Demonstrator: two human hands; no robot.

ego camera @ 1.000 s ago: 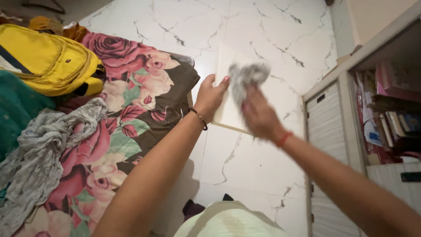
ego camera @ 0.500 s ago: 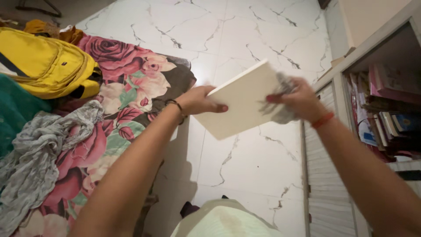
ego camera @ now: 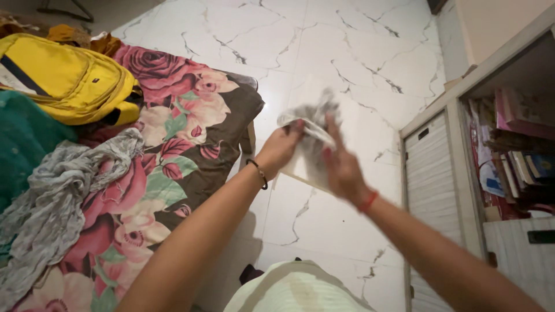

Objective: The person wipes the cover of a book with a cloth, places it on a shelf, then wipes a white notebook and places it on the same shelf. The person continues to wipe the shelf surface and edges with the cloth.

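The white marble-veined floor (ego camera: 352, 52) fills the upper middle of the view, with the floral bedsheet (ego camera: 167, 167) spread over its left side, a yellow backpack (ego camera: 63, 81) at the sheet's top left corner and a grey scarf (ego camera: 58, 196) crumpled near its left edge; a cupboard (ego camera: 433, 190) with stacked books (ego camera: 520, 167) stands along the floor's right edge. These lie as they did half a second ago. What has changed is in the hands: the pale flat book (ego camera: 300, 164), then held out broad and tilted, is now turned nearly edge-on and mostly hidden. The left hand (ego camera: 283, 147) grips its left edge, fingers curled shut on it. The right hand (ego camera: 341, 167) has swept across the face, its fingers together pressing a grey cloth (ego camera: 315, 124), blurred by motion, onto the book above the floor's middle.
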